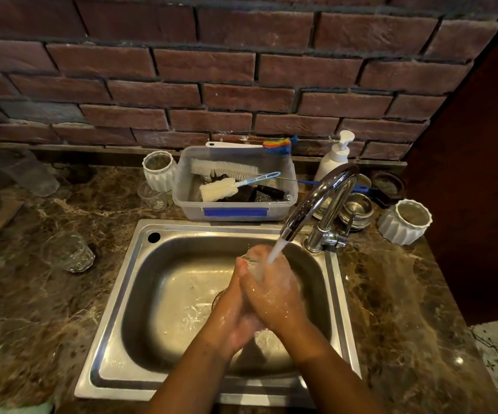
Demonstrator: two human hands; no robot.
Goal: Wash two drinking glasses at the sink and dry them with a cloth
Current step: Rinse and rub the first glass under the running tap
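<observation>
What looks like a drinking glass (250, 262) shows as a clear, blurred shape between the fingertips, over the far right part of the sink (113, 318), right under the water stream (276, 249) from the tap (322, 192). The left hand (229, 309) and right hand (274, 291) are soapy and pressed against each other around it, the right overlapping the left. I cannot tell whether the fingers curl round the glass or lie flat on it.

This is probably the rinse. It would go best with the glass turned slowly so the water runs over the rim and inside. Suds make glass slippery, so it should stay low over the basin and clear of the spout.

A second glass (68, 252) stands on the countertop (62, 309) by the sink's left edge, well apart from the hands. A plastic tub (235, 212) of brushes sits at the sink's far edge, with a soap pump bottle (335, 158) beyond the tap.
</observation>
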